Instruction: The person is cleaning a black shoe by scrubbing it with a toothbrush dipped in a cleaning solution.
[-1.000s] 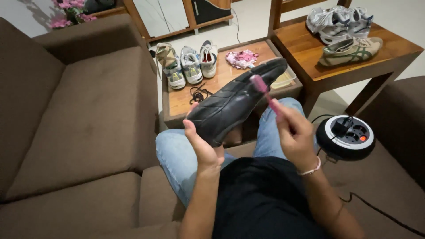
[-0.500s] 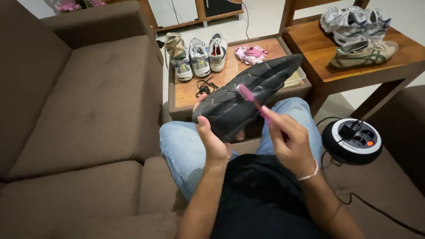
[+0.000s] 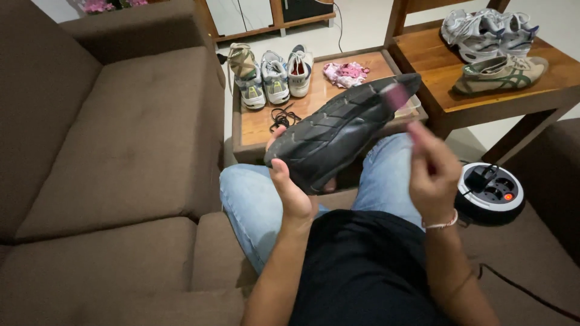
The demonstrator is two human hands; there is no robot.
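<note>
Brown sofa (image 3: 121, 151), wooden table (image 3: 314, 105), hands clamped, left (image 3: 290, 193) on black shoe (image 3: 338, 130) (sole up), right (image 3: 432, 175) on pink brush (image 3: 402, 105)

The pink brush (image 3: 400, 102) is motion-blurred; its bristles cannot be made out. The right hand (image 3: 432, 172) is blurred too, so finger positions are unclear. The fingers of the left hand (image 3: 290, 190) are hidden behind the black shoe (image 3: 338, 130). The pink flowers (image 3: 103, 5) are cut off by the top edge.
</note>
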